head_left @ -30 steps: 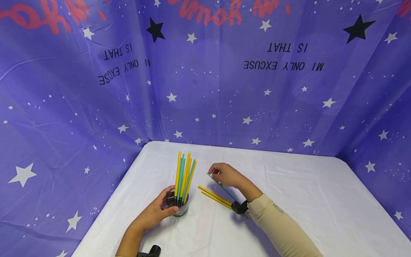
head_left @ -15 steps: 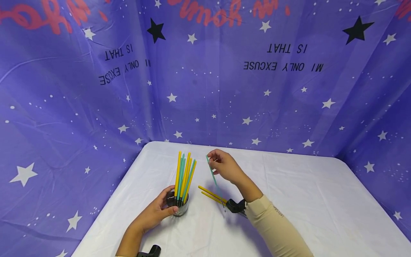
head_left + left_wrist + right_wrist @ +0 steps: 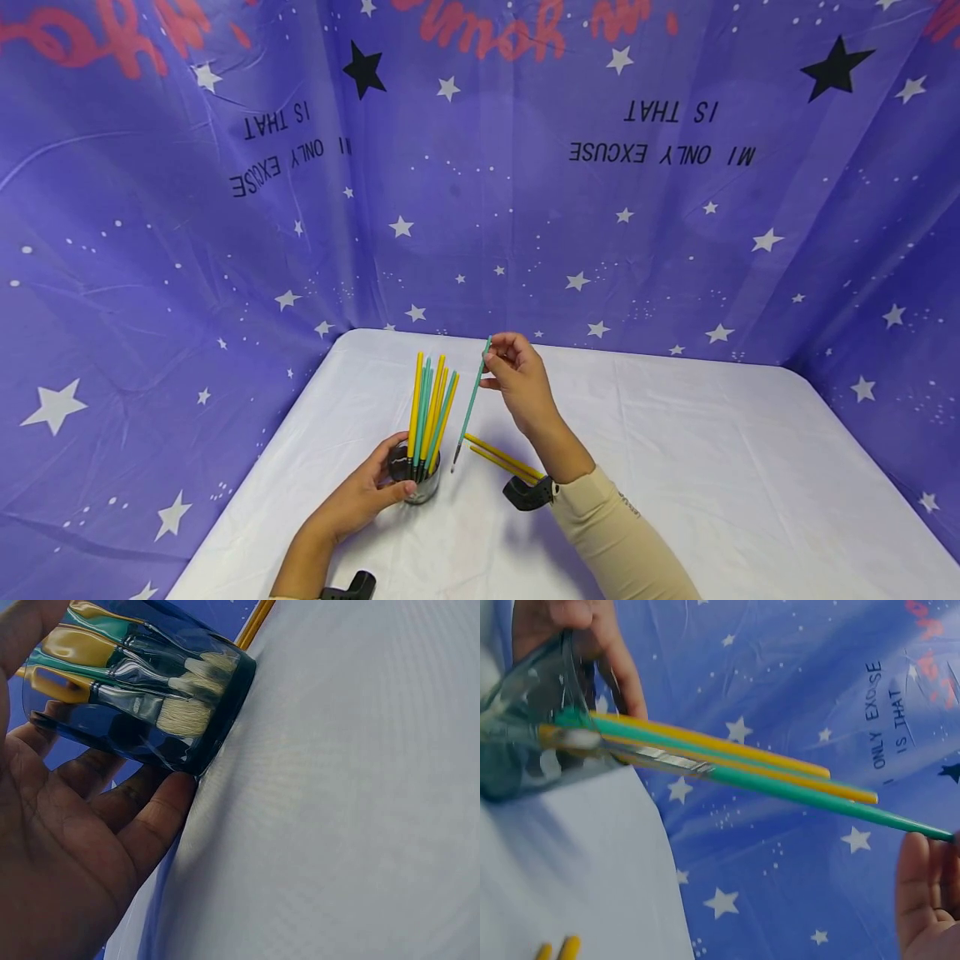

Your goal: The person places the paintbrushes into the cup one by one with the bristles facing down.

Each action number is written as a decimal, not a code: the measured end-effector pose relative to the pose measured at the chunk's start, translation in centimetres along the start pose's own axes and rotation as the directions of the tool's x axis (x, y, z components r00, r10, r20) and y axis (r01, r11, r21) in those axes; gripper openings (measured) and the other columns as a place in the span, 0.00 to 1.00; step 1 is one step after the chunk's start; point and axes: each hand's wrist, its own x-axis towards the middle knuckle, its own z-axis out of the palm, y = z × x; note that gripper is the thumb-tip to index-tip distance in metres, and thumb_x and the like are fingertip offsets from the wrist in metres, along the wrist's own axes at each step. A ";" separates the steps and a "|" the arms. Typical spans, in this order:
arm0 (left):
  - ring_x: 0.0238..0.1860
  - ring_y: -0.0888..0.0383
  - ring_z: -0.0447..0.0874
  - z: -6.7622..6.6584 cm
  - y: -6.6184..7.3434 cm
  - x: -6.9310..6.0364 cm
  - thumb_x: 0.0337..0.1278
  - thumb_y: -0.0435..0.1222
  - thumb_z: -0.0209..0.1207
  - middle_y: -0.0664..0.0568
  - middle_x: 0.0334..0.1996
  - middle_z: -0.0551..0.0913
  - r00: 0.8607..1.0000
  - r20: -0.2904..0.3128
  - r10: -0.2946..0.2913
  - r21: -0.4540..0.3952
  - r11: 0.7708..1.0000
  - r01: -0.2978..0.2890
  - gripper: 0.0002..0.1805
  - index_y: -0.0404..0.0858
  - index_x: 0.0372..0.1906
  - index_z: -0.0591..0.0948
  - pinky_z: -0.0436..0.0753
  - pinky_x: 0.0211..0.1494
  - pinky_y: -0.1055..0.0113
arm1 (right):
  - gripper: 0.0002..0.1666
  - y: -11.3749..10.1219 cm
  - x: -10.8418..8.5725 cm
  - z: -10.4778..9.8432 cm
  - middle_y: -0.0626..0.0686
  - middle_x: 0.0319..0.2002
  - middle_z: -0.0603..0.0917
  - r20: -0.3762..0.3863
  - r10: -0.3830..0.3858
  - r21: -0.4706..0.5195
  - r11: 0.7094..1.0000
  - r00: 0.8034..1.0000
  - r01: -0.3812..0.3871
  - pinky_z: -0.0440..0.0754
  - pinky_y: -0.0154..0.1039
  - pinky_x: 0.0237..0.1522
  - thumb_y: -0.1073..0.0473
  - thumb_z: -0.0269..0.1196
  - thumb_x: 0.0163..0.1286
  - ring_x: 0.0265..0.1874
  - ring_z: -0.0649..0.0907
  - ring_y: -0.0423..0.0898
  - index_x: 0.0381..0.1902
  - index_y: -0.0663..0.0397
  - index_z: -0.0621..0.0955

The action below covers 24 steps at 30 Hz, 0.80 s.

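Observation:
My left hand (image 3: 367,487) grips a clear glass (image 3: 426,492) that stands on the table, fingers and thumb around its side. Several paintbrushes (image 3: 431,412) with yellow and green handles stand in it, bristles down, as the left wrist view shows through the wall (image 3: 184,718). Right of the glass, my right hand (image 3: 521,383) pinches a green paintbrush (image 3: 471,404) near its handle end. That brush hangs tilted, its bristle tip low and just right of the glass in the head view. In the right wrist view its handle (image 3: 817,806) slants from my fingertips toward the glass.
Two yellow-handled brushes (image 3: 504,458) lie on the white-covered table (image 3: 675,467), partly behind the right wrist's black camera (image 3: 528,493). Another black wrist device (image 3: 352,586) shows by the left forearm. A purple star-printed curtain (image 3: 525,208) hangs behind the table.
My right hand has risen and moved slightly left, lifting the green paintbrush; its bristle end has swung left from beside the wrist toward the glass. My left hand and the glass stay in place.

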 end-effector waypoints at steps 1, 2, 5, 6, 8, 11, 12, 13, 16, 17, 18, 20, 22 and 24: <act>0.68 0.40 0.67 0.0 0.0 0.0 0.66 0.36 0.63 0.35 0.70 0.63 1.000 0.000 0.001 0.000 1.000 -0.001 0.41 0.43 0.77 0.54 0.69 0.59 0.76 | 0.16 0.0 -0.1 0.2 0.51 0.36 0.75 -0.007 -0.012 0.028 1.000 1.000 0.012 0.84 0.37 0.32 0.75 0.56 0.71 0.32 0.80 0.44 0.55 0.71 0.69; 0.68 0.40 0.67 0.0 0.0 0.0 0.66 0.36 0.63 0.35 0.70 0.63 1.000 0.001 0.001 -0.001 1.000 -0.001 0.41 0.43 0.77 0.54 0.69 0.59 0.76 | 0.17 0.0 -0.1 0.4 0.51 0.36 0.75 -0.013 -0.025 0.050 0.998 1.000 0.025 0.84 0.36 0.32 0.75 0.56 0.71 0.32 0.80 0.44 0.55 0.72 0.69; 0.68 0.40 0.68 0.0 -0.1 0.0 0.66 0.35 0.62 0.35 0.70 0.63 1.000 0.005 0.009 -0.006 1.000 -0.009 0.41 0.43 0.77 0.54 0.69 0.59 0.76 | 0.18 0.1 -0.4 0.9 0.52 0.37 0.74 -0.028 -0.063 0.090 0.994 0.998 0.066 0.84 0.36 0.33 0.74 0.56 0.71 0.32 0.80 0.42 0.56 0.73 0.67; 0.68 0.40 0.68 0.0 -0.1 0.0 0.66 0.35 0.62 0.35 0.70 0.63 1.000 0.007 0.013 -0.008 1.000 -0.013 0.41 0.43 0.77 0.54 0.70 0.60 0.75 | 0.19 0.2 -0.5 1.1 0.53 0.38 0.74 -0.030 -0.074 0.097 0.992 0.997 0.077 0.84 0.36 0.33 0.74 0.56 0.71 0.32 0.80 0.42 0.56 0.74 0.66; 0.67 0.40 0.68 0.0 -0.1 0.0 0.67 0.34 0.62 0.34 0.70 0.63 1.000 0.010 0.020 -0.009 1.000 -0.020 0.40 0.43 0.77 0.54 0.70 0.59 0.75 | 0.18 0.4 -0.8 1.4 0.54 0.39 0.74 -0.031 -0.089 0.100 0.991 0.996 0.092 0.84 0.36 0.34 0.73 0.56 0.71 0.33 0.79 0.42 0.56 0.73 0.67; 0.67 0.39 0.68 0.0 -0.1 0.0 0.67 0.34 0.61 0.34 0.70 0.63 1.000 0.013 0.026 -0.011 1.000 -0.026 0.40 0.42 0.77 0.53 0.70 0.59 0.74 | 0.16 1.1 -1.3 1.8 0.56 0.39 0.74 -0.011 -0.100 0.084 0.991 0.995 0.101 0.84 0.36 0.36 0.73 0.56 0.71 0.34 0.79 0.43 0.54 0.72 0.68; 0.67 0.39 0.68 0.0 -0.1 0.1 0.67 0.34 0.61 0.34 0.70 0.63 1.000 0.012 0.027 -0.011 1.000 -0.027 0.40 0.42 0.77 0.54 0.71 0.59 0.74 | 0.16 1.4 -1.5 1.9 0.56 0.39 0.74 0.004 -0.100 0.071 0.993 0.995 0.100 0.84 0.36 0.36 0.73 0.56 0.72 0.35 0.79 0.43 0.54 0.72 0.68; 0.67 0.39 0.68 0.0 -0.1 0.1 0.67 0.34 0.61 0.34 0.70 0.63 0.999 0.013 0.029 -0.012 1.000 -0.029 0.40 0.42 0.77 0.54 0.71 0.59 0.74 | 0.15 1.7 -1.7 2.0 0.56 0.39 0.74 0.020 -0.099 0.057 0.994 0.995 0.098 0.84 0.36 0.37 0.73 0.57 0.72 0.35 0.78 0.44 0.54 0.71 0.68; 0.67 0.39 0.68 0.1 0.0 0.1 0.67 0.34 0.61 0.34 0.70 0.63 0.999 0.015 0.029 -0.017 0.999 -0.028 0.40 0.42 0.77 0.53 0.71 0.59 0.73 | 0.14 2.5 -2.2 2.3 0.57 0.40 0.74 0.061 -0.091 0.009 0.996 0.994 0.091 0.84 0.37 0.37 0.72 0.56 0.72 0.36 0.79 0.48 0.53 0.70 0.69; 0.67 0.39 0.68 0.1 0.0 0.1 0.67 0.34 0.61 0.34 0.70 0.63 0.999 0.015 0.028 -0.017 0.999 -0.028 0.40 0.42 0.77 0.53 0.71 0.59 0.73 | 0.14 2.8 -2.3 2.4 0.57 0.40 0.74 0.072 -0.083 -0.006 0.996 0.994 0.084 0.84 0.37 0.37 0.72 0.56 0.72 0.37 0.79 0.48 0.53 0.70 0.69; 0.67 0.39 0.68 0.1 0.0 0.1 0.67 0.34 0.61 0.34 0.69 0.63 1.000 0.014 0.027 -0.016 1.000 -0.027 0.40 0.42 0.77 0.53 0.71 0.59 0.73 | 0.13 3.1 -2.4 2.5 0.57 0.40 0.74 0.080 -0.075 -0.025 0.997 0.994 0.077 0.84 0.37 0.37 0.72 0.56 0.73 0.37 0.79 0.49 0.52 0.69 0.70; 0.66 0.39 0.69 0.1 0.0 0.0 0.67 0.34 0.61 0.34 0.69 0.63 1.000 0.015 0.027 -0.016 1.000 -0.027 0.40 0.42 0.77 0.53 0.71 0.59 0.73 | 0.12 3.4 -2.7 2.7 0.56 0.39 0.75 0.089 -0.054 -0.068 0.996 0.995 0.060 0.84 0.38 0.35 0.72 0.56 0.72 0.36 0.79 0.49 0.52 0.68 0.71; 0.66 0.39 0.69 0.1 0.0 0.0 0.67 0.34 0.61 0.34 0.69 0.63 0.999 0.015 0.030 -0.014 0.999 -0.030 0.40 0.42 0.77 0.53 0.71 0.59 0.73 | 0.12 3.7 -2.9 2.7 0.56 0.38 0.75 0.097 -0.028 -0.114 0.993 0.995 0.039 0.84 0.39 0.33 0.72 0.57 0.72 0.35 0.79 0.47 0.51 0.67 0.71; 0.66 0.39 0.69 0.0 -0.1 0.0 0.67 0.34 0.61 0.34 0.69 0.64 0.999 0.012 0.032 -0.012 0.999 -0.032 0.40 0.42 0.77 0.53 0.71 0.59 0.73 | 0.12 3.7 -3.1 2.8 0.56 0.37 0.77 0.111 -0.001 -0.168 0.986 0.994 0.019 0.85 0.41 0.32 0.72 0.57 0.71 0.33 0.79 0.47 0.51 0.68 0.72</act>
